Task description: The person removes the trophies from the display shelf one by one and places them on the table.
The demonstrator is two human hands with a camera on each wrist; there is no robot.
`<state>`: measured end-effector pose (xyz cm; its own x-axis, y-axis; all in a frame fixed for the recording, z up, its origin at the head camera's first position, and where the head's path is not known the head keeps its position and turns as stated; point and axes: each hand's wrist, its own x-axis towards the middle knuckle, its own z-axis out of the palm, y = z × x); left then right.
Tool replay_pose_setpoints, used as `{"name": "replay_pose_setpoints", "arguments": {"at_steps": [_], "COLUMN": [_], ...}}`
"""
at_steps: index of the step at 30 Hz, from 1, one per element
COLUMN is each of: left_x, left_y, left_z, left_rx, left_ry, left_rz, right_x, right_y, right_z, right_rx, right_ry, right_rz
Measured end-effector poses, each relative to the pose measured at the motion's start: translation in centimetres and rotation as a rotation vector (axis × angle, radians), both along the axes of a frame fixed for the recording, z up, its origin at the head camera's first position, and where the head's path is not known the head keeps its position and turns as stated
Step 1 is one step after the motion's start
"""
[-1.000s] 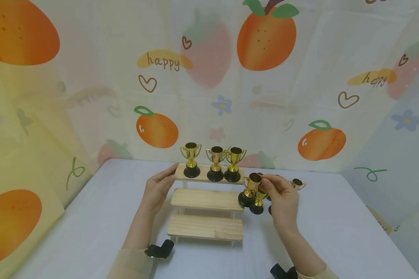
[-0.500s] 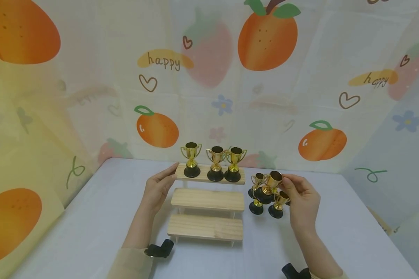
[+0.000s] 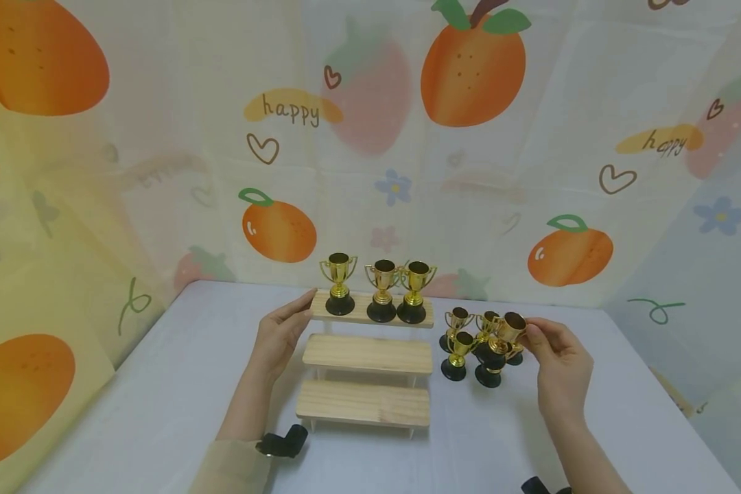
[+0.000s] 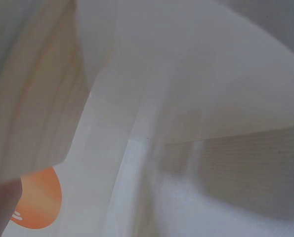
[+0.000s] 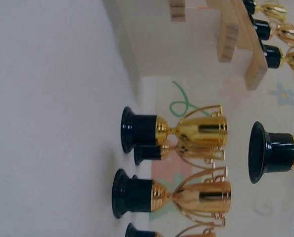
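In the head view, my left hand (image 3: pixel 278 339) holds the left end of a three-tier wooden display stand (image 3: pixel 367 353). Three small gold trophies with black bases stand on its top tier, among them a left one (image 3: pixel 339 281) set apart from the other two. My right hand (image 3: pixel 565 370) pinches another gold trophy (image 3: pixel 512 328) by its side, near the handle. This trophy hangs upright above a cluster of similar trophies, its black base (image 5: pixel 275 152) off the table in the right wrist view. Only a fingertip (image 4: pixel 3 207) of my left hand shows beside the board in the left wrist view.
Several trophies (image 3: pixel 458 353) stand on the white table (image 3: pixel 469 446), right of the stand; some are partly hidden behind the held one. The middle tier (image 3: pixel 367 352) and lower tier (image 3: pixel 363 401) carry nothing. A fruit-printed cloth (image 3: pixel 370 206) hangs behind.
My right hand has moved right with the trophy, from beside the stand's middle tier to over the cluster's right side. My left hand and the trophies on the top tier have stayed put.
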<state>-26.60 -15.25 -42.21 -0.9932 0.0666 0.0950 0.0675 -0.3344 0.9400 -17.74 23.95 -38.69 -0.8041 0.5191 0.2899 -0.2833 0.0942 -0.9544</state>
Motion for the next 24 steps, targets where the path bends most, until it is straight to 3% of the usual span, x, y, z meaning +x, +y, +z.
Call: {"name": "replay_pose_setpoints", "arguments": {"at_steps": [13,24], "left_x": [-0.1,0.0], "left_y": [0.1,0.1], "left_z": [-0.1,0.0], "left_rx": [-0.01,-0.007], "left_ry": [-0.004,-0.005], "left_rz": [0.005,0.007], "right_x": [0.8,1.3], "right_y": [2.7,4.8], "right_z": [-0.5,-1.6], "right_rx": [-0.119,-0.113], "right_ry": [0.069,0.079], "right_rz": [-0.017,-0.052]}}
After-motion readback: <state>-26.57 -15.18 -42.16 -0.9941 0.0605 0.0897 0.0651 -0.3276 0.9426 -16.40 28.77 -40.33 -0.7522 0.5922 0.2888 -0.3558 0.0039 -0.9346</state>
